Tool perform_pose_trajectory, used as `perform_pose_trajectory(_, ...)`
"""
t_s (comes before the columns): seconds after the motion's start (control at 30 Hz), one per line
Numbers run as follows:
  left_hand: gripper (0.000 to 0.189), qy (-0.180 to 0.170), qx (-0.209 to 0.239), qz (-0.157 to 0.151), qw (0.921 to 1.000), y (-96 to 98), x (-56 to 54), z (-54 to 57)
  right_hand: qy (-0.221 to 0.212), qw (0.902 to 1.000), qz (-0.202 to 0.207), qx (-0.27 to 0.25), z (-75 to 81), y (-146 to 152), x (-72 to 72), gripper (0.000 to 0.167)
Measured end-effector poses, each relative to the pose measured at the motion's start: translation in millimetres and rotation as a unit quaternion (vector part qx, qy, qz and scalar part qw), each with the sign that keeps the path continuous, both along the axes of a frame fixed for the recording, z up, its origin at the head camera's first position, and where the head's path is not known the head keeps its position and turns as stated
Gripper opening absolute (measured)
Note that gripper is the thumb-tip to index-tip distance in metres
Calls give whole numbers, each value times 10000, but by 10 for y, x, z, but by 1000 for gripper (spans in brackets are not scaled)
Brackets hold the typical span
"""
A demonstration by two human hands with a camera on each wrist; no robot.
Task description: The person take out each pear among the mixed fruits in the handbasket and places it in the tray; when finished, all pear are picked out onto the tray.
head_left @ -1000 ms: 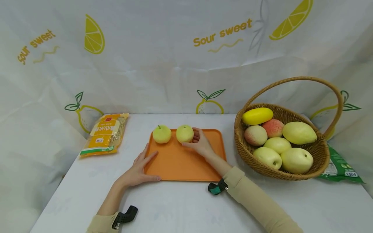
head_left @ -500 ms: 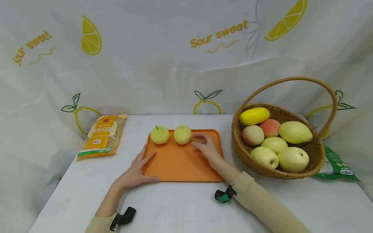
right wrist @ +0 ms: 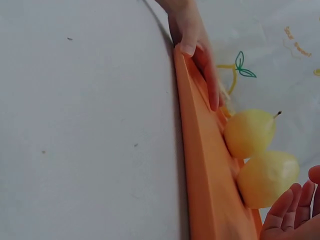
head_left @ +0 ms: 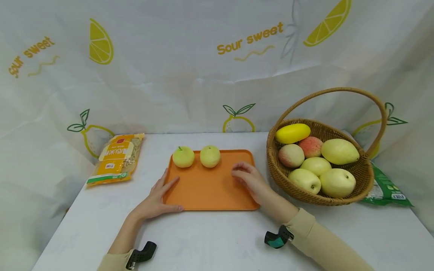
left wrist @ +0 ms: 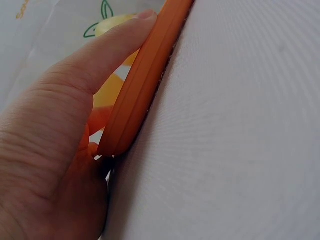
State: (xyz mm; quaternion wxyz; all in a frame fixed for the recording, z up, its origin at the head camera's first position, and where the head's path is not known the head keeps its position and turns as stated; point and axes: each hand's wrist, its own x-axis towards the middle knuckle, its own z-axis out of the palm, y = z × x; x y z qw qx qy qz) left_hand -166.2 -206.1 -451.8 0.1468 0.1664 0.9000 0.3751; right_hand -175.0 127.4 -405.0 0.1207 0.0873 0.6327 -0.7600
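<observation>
An orange tray (head_left: 213, 188) lies on the white table. Two round yellow-green pears (head_left: 183, 157) sit side by side at its back left, the left one with a short stem. My left hand (head_left: 157, 201) spreads around the tray's front left corner, thumb along the front rim and straight fingers at the left side. In the left wrist view the thumb (left wrist: 115, 47) lies on the tray rim. Over the tray's right part is my right hand (head_left: 252, 182), fingers loosely bent with nothing in them. The right wrist view shows its fingertips (right wrist: 282, 207) apart from the nearer pear (right wrist: 270, 180).
To the right stands a wicker basket (head_left: 271, 165) with a tall handle, holding several fruits, including a yellow mango-like one (head_left: 293, 133) and peaches (head_left: 291, 155). A green packet (head_left: 390, 190) lies behind it. An orange-and-clear food bag (head_left: 116, 160) lies at the back left.
My right hand has let go of the right pear and drawn back to the right and toward me. The left hand stays at the tray corner. The head view has shifted slightly.
</observation>
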Motion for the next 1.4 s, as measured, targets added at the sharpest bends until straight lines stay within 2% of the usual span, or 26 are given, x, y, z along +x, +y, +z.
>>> perform_pose_trajectory(0.17, 101, 29, 9, 2, 10000, -1, -3, -10, -84, 9994, 283, -187, 120, 124, 131, 13)
perform_pose_trajectory(0.4, 101, 46, 43, -4, 10000, 5, -10, -10, -116, 9948, 976, -254, 279, 312, 307, 13)
perform_pose_trajectory(0.63, 100, 90, 42, -17, 9999, 9, -1, -11, 235, 9792, 2015, -50, 469, 497, 484, 22)
perform_pose_trajectory(0.83, 100, 110, 25, -17, 9999, 0, -3, -18, 425, 9695, 2413, 57, 638, 638, 578, 25)
perform_pose_trajectory(1.0, 100, 109, 39, 1, 9999, 6, 4, -16, 652, 9562, 2852, 119, 818, 797, 609, 28)
perform_pose_trajectory(1.17, 100, 111, 32, -1, 9999, 9, 3, -15, 1047, 9353, 3327, 603, 1051, 1033, 576, 32)
perform_pose_trajectory(1.4, 100, 103, 26, -18, 9999, 6, 3, -19, 1340, 9197, 3428, 1367, 1259, 1377, 438, 32)
